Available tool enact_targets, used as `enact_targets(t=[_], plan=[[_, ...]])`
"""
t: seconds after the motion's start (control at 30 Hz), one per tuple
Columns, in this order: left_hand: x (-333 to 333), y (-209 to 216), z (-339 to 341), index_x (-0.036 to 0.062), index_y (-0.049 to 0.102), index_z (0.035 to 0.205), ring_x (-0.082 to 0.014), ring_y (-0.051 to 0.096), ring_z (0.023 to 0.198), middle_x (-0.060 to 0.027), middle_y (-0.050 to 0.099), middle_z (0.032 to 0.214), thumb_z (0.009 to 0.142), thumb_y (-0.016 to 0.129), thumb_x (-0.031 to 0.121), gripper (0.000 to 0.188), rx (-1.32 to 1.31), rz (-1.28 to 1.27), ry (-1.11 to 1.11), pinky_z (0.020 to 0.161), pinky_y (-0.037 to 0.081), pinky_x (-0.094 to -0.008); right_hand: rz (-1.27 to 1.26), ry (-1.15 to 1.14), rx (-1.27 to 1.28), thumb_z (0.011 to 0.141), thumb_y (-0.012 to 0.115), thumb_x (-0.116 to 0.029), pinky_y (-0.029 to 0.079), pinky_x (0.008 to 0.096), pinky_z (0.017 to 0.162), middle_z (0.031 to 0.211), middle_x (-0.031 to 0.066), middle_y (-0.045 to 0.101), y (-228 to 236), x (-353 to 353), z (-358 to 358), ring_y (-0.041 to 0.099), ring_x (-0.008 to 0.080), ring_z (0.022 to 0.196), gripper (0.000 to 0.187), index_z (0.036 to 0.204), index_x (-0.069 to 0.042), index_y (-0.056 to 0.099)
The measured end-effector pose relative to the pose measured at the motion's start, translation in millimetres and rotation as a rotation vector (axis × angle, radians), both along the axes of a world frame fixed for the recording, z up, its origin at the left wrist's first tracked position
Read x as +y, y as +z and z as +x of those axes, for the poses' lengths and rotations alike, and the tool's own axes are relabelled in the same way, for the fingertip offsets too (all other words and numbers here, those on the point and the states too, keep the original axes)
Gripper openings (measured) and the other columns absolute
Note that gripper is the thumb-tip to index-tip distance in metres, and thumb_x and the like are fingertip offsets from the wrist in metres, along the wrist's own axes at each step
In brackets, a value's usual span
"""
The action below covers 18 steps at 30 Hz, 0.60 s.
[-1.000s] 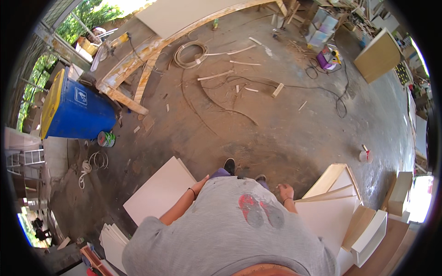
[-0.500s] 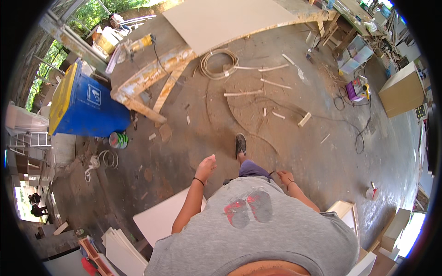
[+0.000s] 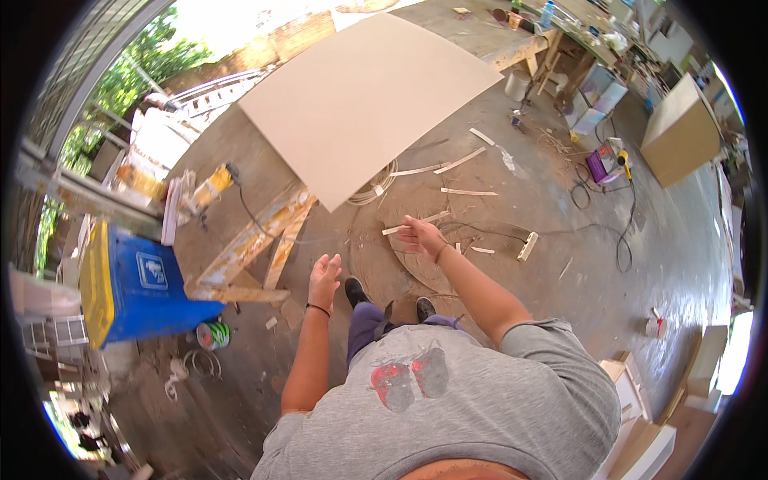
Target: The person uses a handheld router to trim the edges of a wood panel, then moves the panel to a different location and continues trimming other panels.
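Observation:
A large beige board [image 3: 368,104] lies flat on a worn wooden sawhorse [image 3: 256,240], its near corner pointing toward me. My left hand [image 3: 325,278] is raised short of that corner, fingers apart, holding nothing. Farther forward, my right hand [image 3: 421,238] reaches out over the floor with its fingers spread and nothing in them. Neither hand touches the board. Beneath the board's near edge, a coiled hose [image 3: 378,189] is partly hidden.
To the left stand a blue bin [image 3: 144,276] with a yellow lid and a paint can [image 3: 213,334]. Wood strips [image 3: 469,192], a power strip [image 3: 528,246] and cables litter the floor. A yellow power tool [image 3: 214,186] rests beyond the sawhorse; a brown box [image 3: 682,132] stands right.
I have stepped closer to the board, which now appears nearer and turned. My right hand has come up from my side and stretched forward; my left hand has also moved forward.

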<state>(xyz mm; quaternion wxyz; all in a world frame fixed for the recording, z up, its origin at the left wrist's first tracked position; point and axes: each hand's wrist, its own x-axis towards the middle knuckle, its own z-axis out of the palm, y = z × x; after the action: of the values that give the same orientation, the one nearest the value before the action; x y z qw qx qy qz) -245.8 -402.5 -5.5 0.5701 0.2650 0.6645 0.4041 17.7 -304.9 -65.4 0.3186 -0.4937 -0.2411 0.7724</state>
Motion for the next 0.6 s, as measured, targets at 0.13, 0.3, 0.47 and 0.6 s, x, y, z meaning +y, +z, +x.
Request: enact_targets(t=[0.13,0.3,0.47,0.6], plan=[[81.9,-18.4,-29.2,0.0054,0.034,0.139,-0.0281,0.043,0.124,-0.0119,0.046,0.135,0.083,0.063,0.052,0.079,-0.099,-0.029,-0.007,0.098,0.034,-0.0430,-0.004,-0.178,0.028,0.087,0.059,-0.051,0.042,0.0474,0.094,0.130,0.0132,0.051,1.0,54.8,-62.0,0.052,0.0267,0.115,0.064,0.133,-0.009,0.043],[161.6,-49.5,-60.7,0.0064,0.036,0.139,-0.0334,0.037,0.129,-0.0127,0.045,0.136,0.082,0.062,0.057,0.081,-0.375,-0.187,-0.122,0.107,0.023,-0.0464,-0.036,-0.361,0.154,0.088,0.060,-0.047,0.044,0.0435,0.091,0.124,0.0116,0.054,-2.7,91.9,-107.1,0.055,0.0250,0.109,0.058,0.130,-0.010,0.045],[204.9,-46.6,-58.4,0.0093,0.045,0.131,-0.0248,0.048,0.119,-0.0083,0.051,0.129,0.086,0.060,0.051,0.063,-0.558,-0.245,-0.143,0.104,0.034,-0.0423,0.025,-0.447,0.137,0.089,0.061,-0.037,0.047,0.0404,0.086,0.115,0.0105,0.059,10.7,96.8,-114.2,0.060,0.0250,0.101,0.049,0.124,-0.006,0.047],[215.8,-32.0,-55.5,0.0100,0.051,0.124,-0.0203,0.056,0.107,-0.0053,0.058,0.118,0.088,0.060,0.043,0.050,-0.564,-0.172,-0.091,0.091,0.047,-0.0372,0.071,-0.418,0.042,0.088,0.062,-0.029,0.049,0.0374,0.083,0.108,0.0108,0.062,45.8,101.2,-114.5,0.062,0.0238,0.094,0.048,0.124,-0.001,0.047]])
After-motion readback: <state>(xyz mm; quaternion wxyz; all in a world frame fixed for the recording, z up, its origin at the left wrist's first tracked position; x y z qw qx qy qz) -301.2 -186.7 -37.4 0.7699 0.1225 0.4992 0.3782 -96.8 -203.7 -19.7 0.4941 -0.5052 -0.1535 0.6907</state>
